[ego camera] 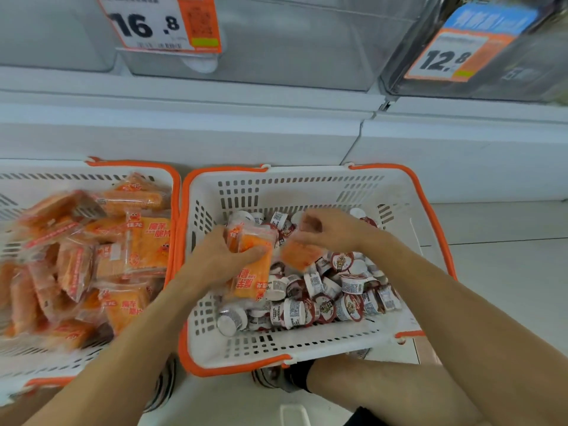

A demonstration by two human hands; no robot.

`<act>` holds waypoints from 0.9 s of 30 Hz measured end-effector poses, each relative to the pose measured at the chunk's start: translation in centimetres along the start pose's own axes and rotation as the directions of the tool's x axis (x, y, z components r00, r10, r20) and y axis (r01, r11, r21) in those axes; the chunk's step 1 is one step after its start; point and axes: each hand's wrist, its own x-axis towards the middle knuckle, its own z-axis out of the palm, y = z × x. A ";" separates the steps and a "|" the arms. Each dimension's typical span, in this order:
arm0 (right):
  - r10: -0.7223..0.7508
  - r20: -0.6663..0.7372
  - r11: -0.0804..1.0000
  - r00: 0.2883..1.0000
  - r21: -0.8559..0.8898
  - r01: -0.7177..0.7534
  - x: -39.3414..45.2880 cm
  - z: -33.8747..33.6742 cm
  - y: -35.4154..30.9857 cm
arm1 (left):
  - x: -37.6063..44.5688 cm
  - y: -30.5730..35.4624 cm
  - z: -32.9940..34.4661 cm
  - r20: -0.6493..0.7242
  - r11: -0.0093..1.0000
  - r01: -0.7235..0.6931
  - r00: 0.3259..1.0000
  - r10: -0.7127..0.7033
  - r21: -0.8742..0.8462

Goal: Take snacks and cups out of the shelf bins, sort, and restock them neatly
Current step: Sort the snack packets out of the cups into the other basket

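Head view: both hands in the cup basket (307, 186).
Left hand (226, 256) grips several orange snack packs (252, 262); right hand (325, 230) pinches one orange pack (299, 256) above the cups (347, 290).

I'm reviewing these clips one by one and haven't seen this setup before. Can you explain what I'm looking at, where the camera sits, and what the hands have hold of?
There is no machine here: a person works bare-handed, and the single picture comes from a camera worn on their head, looking down at a shop floor in front of a shelf. Two white baskets with orange rims stand side by side. The left basket holds orange snack packets. The right basket is mostly full of small sealed cups. The left hand has a grip on a stack of orange packets among the cups. The right hand pinches another orange packet, which is blurred. Above are clear shelf bins with price tags.
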 end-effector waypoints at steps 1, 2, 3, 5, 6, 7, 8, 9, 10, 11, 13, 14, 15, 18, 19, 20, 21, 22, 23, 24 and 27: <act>-0.025 -0.030 0.999 0.999 0.037 0.027 -0.4 -1.5 -1.4 | -0.8 0.6 -1.2 -0.002 0.999 -0.021 1.000 0.021 0.045; -0.045 -0.045 0.996 0.998 0.079 0.049 -0.8 -2.8 -2.9 | -1.5 1.1 -2.7 -0.020 0.995 -0.040 0.999 0.042 0.088; -0.064 -0.047 0.991 0.997 0.117 0.069 -1.1 -3.9 -4.5 | -2.3 1.4 -4.2 -0.050 0.991 -0.054 0.997 0.060 0.122; -0.106 -0.023 0.979 0.994 0.174 0.108 -1.6 -5.2 -7.8 | -3.8 1.6 -7.3 -0.152 0.985 -0.053 0.985 0.078 0.162; -0.143 -0.004 0.971 0.990 0.191 0.142 -1.5 -5.3 -9.5 | -4.6 1.5 -8.7 -0.211 0.984 -0.044 0.974 0.081 0.173; -0.182 0.011 0.963 0.983 0.202 0.176 -1.3 -5.1 -11.3 | -5.4 1.4 -10.0 -0.285 0.983 -0.023 0.955 0.076 0.184; -0.214 0.019 0.955 0.977 0.213 0.205 -0.8 -4.5 -12.9 | -6.1 1.1 -11.4 -0.374 0.982 -0.003 0.925 0.074 0.187; -0.234 0.007 0.949 0.972 0.219 0.227 -0.2 -3.6 -14.6 | -6.7 0.7 -12.6 -0.460 0.982 0.000 0.883 0.087 0.187; -0.255 -0.023 0.943 0.967 0.217 0.253 0.5 -2.5 -16.2 | -7.0 0.0 -13.7 -0.525 0.982 -0.003 0.845 0.102 0.187; -0.276 -0.044 0.937 0.960 0.212 0.279 1.2 -1.3 -17.9 | -7.4 -0.6 -14.7 -0.558 0.981 -0.003 0.822 0.112 0.192; -0.301 -0.036 0.922 0.953 0.246 0.301 2.9 1.3 -20.4 | -7.7 -2.1 -16.2 -0.549 0.982 0.017 0.831 0.092 0.190; -0.308 -0.014 0.914 0.951 0.272 0.300 3.6 2.5 -21.2 | -7.9 -2.6 -16.6 -0.536 0.986 0.028 0.842 0.066 0.166; -0.317 -0.010 0.907 0.948 0.288 0.306 4.2 3.2 -21.6 | -8.0 -3.0 -16.9 -0.538 0.989 0.027 0.841 0.058 0.149; -0.267 -0.085 0.926 0.960 0.254 0.280 4.6 3.2 -20.4 | -7.7 -3.1 -16.8 -0.640 0.988 -0.079 0.754 0.146 0.133; -0.235 -0.109 0.936 0.966 0.244 0.255 4.4 2.6 -19.1 | -7.5 -2.8 -16.4 -0.666 0.981 -0.145 0.720 0.194 0.129; -0.187 -0.111 0.953 0.976 0.221 0.208 4.0 1.8 -17.4 | -7.2 -2.3 -15.7 -0.664 0.971 -0.204 0.709 0.236 0.127; -0.116 -0.102 0.976 0.988 0.174 0.133 3.6 1.0 -15.1 | -6.9 -1.7 -14.6 -0.631 0.958 -0.258 0.724 0.280 0.129; -0.033 -0.091 0.994 0.995 0.100 0.042 2.9 0.0 -12.6 | -6.4 -1.2 -13.1 -0.574 0.943 -0.302 0.751 0.325 0.139; 0.052 -0.092 0.999 0.994 0.019 -0.051 2.3 -0.9 -9.6 | -5.8 -0.7 -11.5 -0.503 0.929 -0.335 0.783 0.366 0.155; 0.135 -0.097 0.989 0.986 -0.046 -0.140 1.5 -1.7 -6.7 | -5.1 -0.4 -9.6 -0.426 0.915 -0.364 0.810 0.402 0.172; 0.333 -0.131 0.919 0.934 -0.176 -0.352 -0.9 -3.0 0.7 | -2.5 -0.7 -3.7 -0.127 0.868 -0.397 0.885 0.448 0.298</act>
